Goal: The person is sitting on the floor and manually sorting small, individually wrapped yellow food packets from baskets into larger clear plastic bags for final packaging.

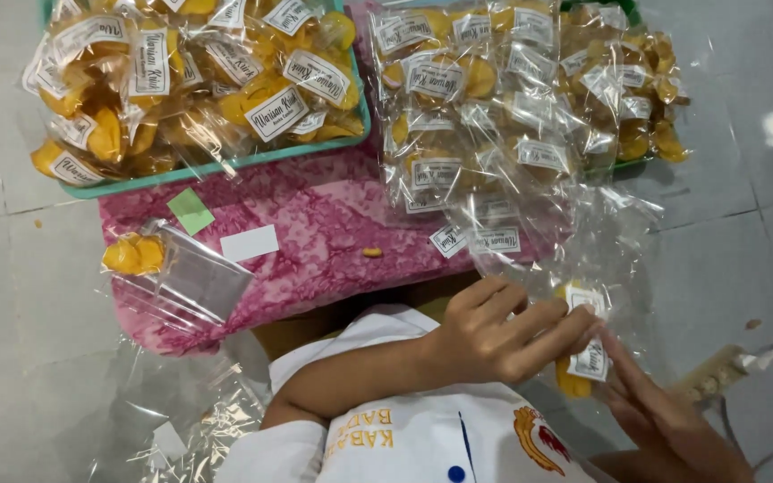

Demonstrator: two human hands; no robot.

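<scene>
Fingers of the left hand (494, 335) pinch the labelled bag (583, 353) just right of the pink cloth (315, 233), the right hand (664, 416) flat beneath; a firm pinch should keep the label smooth.

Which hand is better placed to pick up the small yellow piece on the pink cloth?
Probably left. The left hand is nearer the yellow piece; the right hand lies farther away, flat against the packet both hands touch.
</scene>
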